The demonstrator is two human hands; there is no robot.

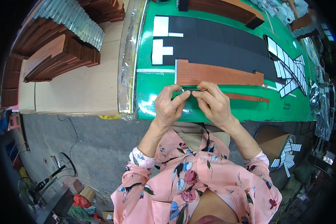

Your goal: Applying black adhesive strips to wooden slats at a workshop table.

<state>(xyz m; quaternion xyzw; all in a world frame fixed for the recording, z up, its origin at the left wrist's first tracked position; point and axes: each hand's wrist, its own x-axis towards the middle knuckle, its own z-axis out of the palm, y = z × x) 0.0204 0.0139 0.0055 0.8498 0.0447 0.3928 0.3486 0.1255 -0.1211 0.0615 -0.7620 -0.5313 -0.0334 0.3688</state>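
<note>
Over the front edge of the green table (149, 80), my left hand (168, 104) and my right hand (213, 103) meet with fingertips pinched. Between them is a small dark piece (189, 89), mostly covered by the fingers, with a pale bit at the left fingertips. Just beyond my hands lies a reddish-brown wood-grain panel (218, 73), notched along its far edge. A narrow strip of the same colour (248, 98) shows to the right of my right hand, lying on the table; its left end is hidden behind that hand.
Black sheets (216, 43) with white patches lie behind the panel. Black-edged white strips (287, 65) are heaped crosswise at the right. Curved brown pieces (63, 58) stack on cardboard (78, 87) at the left. Below the table's right side stands a round bin (272, 140) holding white scraps.
</note>
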